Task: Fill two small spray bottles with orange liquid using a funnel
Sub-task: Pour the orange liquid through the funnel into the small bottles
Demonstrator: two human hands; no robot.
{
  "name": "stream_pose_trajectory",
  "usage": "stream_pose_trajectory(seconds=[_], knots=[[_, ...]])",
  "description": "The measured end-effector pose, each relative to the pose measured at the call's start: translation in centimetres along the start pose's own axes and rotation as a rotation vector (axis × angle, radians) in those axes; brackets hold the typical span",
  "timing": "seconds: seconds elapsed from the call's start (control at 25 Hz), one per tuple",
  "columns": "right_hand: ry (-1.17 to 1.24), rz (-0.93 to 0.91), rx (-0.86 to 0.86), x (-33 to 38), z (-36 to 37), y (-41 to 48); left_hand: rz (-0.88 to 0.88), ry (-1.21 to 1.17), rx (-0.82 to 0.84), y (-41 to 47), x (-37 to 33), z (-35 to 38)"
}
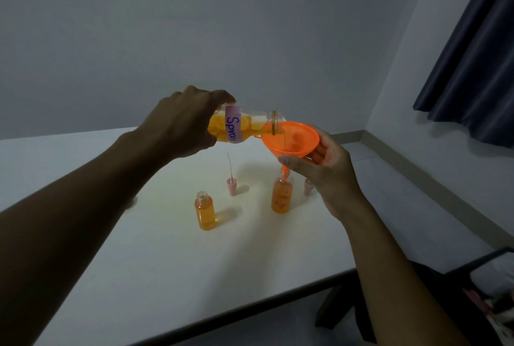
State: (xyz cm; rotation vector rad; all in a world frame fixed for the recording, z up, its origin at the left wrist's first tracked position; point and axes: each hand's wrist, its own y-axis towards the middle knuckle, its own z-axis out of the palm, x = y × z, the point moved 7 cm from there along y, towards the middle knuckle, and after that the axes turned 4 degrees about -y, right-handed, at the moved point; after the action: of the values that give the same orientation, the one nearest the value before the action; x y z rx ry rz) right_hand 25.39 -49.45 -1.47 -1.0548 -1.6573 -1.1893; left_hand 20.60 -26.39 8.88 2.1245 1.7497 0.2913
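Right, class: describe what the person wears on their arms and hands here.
Nothing is worn that shows. The left hand and the right hand are bare: no gloves, no ring, watch or bracelet visible. The left forearm and the right forearm are uncovered to the picture's edge, so no sleeve is in view.

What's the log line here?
pouring | left hand tilts labelled bottle over funnel | right hand holds funnel in far spray bottle | near spray bottle filled, uncapped
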Motion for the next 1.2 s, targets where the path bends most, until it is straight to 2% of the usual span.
stream_pose_trajectory(seconds=[0.48, 1.2], knots=[[0.052, -0.011, 0.014, -0.22, 0.14, 0.25, -0.011, 0.009, -0.007, -0.14, -0.25, -0.38], [0.005, -0.007, 0.014, -0.18, 0.14, 0.16, -0.013, 0.004, -0.006, -0.29, -0.01, 0.07]])
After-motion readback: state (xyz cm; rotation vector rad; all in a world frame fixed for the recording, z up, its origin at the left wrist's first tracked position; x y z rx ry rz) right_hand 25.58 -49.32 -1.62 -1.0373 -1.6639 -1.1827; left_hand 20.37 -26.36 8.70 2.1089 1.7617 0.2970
